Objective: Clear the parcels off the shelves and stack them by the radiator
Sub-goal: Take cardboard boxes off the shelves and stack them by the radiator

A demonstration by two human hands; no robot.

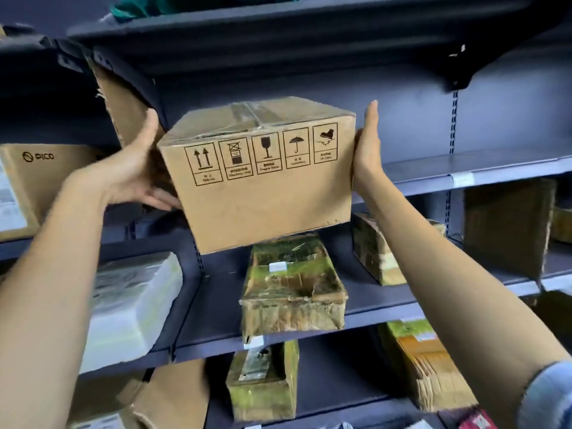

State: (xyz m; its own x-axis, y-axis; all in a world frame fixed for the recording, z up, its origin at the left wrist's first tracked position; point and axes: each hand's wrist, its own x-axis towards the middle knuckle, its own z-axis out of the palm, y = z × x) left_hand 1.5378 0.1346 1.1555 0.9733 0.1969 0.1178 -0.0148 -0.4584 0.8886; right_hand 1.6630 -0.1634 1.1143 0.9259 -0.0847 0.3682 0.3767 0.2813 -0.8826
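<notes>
Cardboard box (260, 174) held at frame centre, clear of the shelf boards, in front of the dark shelving (433, 178). Left hand (136, 171) lies flat against the box's left end, fingers running under toward the lower edge, thumb up by the top corner; right hand (368, 147) is pressed flat on the right end, fingers straight and pointing up. Neither hand curls round an edge: the box is clamped by palm pressure from both sides. Long axis runs left-right across the frame, printed handling symbols facing the camera, taped top seam upward, box tipped slightly down on the left. Hands sit at opposite ends of that axis, roughly equally near; judgement: the carry depends on keeping the squeeze along this axis, and a slip would drop it onto the taped parcel (294, 283) directly below on the next shelf. Other parcels remain: white wrapped bundle (130, 305) lower left, PICO carton (46, 181) left, more lower right. Radiator not in view. Judgement: task is early, many shelves still loaded.
</notes>
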